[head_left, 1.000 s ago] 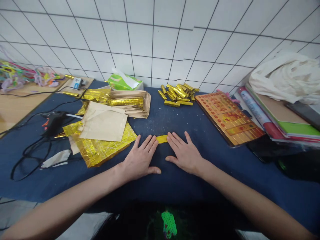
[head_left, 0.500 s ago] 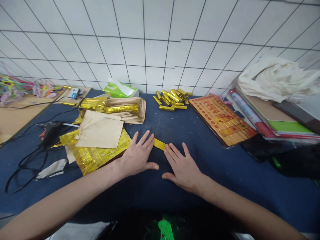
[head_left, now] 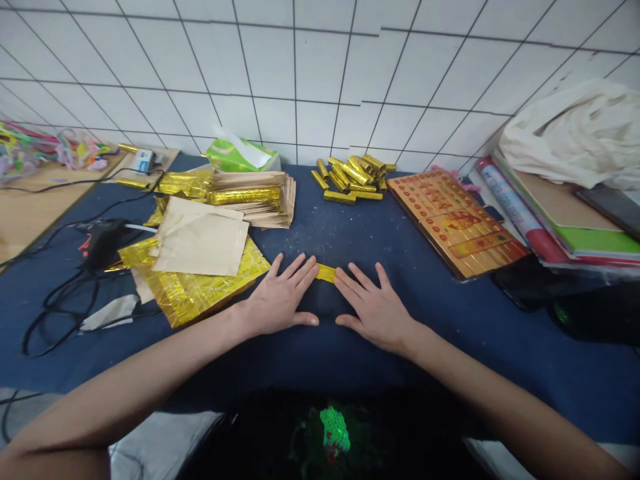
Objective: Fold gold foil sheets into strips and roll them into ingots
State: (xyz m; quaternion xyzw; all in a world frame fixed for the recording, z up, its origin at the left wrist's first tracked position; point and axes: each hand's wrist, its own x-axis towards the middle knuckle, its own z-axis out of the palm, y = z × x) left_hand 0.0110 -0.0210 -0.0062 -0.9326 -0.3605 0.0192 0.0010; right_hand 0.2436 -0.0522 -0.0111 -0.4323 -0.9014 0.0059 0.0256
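Observation:
A narrow strip of gold foil paper (head_left: 326,273) lies on the dark blue table cover, its ends hidden under my fingers. My left hand (head_left: 283,297) rests palm down with fingers stretched out, fingertips on the strip's left end. On the right end, my right hand (head_left: 373,307) lies flat in the same way, fingers spread. Beside my left hand are gold foil sheets (head_left: 200,293) with a plain tan paper sheet (head_left: 203,237) on top. Farther back sits a pile of small gold paper rolls (head_left: 353,177).
A stack of tan paper (head_left: 287,200) and a green tissue pack (head_left: 243,157) stand at the back. On the left lies a black glue gun (head_left: 103,243) with its looping cord. An orange-gold printed packet (head_left: 457,223) lies right, near books and white cloth (head_left: 565,137).
Both hands stay flat on the gold strip, and less of it shows between them. The camera view has tilted downward slightly.

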